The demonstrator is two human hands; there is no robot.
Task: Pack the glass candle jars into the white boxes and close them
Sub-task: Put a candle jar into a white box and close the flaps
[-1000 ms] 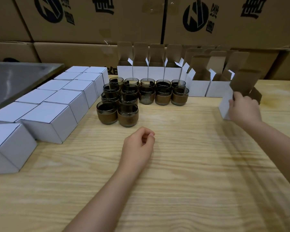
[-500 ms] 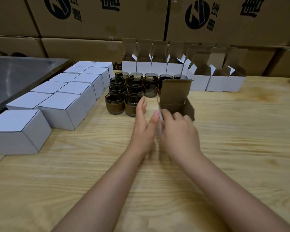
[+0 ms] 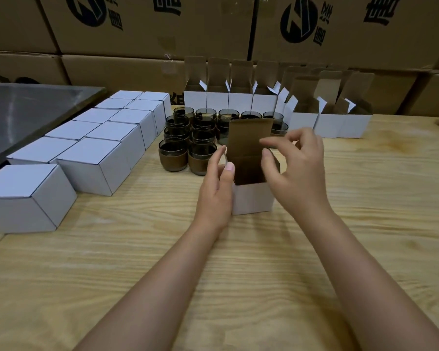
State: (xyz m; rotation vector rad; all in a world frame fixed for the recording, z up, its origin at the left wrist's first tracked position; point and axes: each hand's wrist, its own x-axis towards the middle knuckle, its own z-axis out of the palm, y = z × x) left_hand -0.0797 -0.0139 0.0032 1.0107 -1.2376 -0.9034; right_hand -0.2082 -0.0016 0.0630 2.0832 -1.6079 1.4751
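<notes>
Soft, even light from above; faint shadows on table; dull sheen on metal sheet; edges bowed, slightly soft.

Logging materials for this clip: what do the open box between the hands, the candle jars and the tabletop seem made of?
Open box: thin cardboard, matte white outside, brown inside the raised lid. Candle jars: smoky glass with glossy rims; the brown lower part may be wax or coating. Tabletop: pale wood with clear grain, matte.

Wood table: closed boxes in two rows on the left, jars clustered mid-back, open boxes lined along the back, single box upright at centre, lid up.
</notes>
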